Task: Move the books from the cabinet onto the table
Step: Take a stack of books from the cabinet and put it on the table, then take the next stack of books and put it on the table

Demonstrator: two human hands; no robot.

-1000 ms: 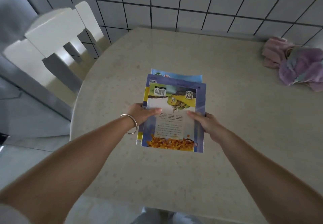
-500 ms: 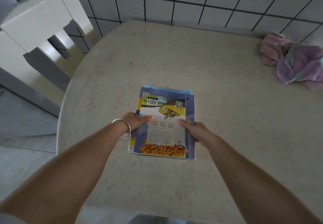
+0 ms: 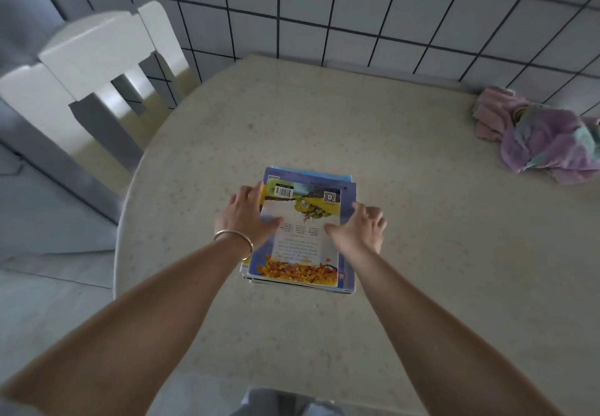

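A small stack of thin books (image 3: 303,247) lies flat on the round beige table (image 3: 422,253), near its middle. The top cover shows a barcode, a QR code and orange leaves at the near end. My left hand (image 3: 246,217), with a silver bangle on the wrist, hovers at the stack's left edge, fingers spread, thumb over the cover. On the other side, my right hand (image 3: 358,230) sits at the right edge, fingers loosely apart. Neither hand grips the books. The cabinet is out of view.
A white wooden chair (image 3: 97,68) stands at the table's left side. A crumpled pink and purple cloth (image 3: 539,136) lies at the table's far right. A tiled wall runs behind the table. Grey floor shows at the left.
The stack, held in both hands earlier, now rests on the table. Both hands have let go and opened their fingers at its sides.
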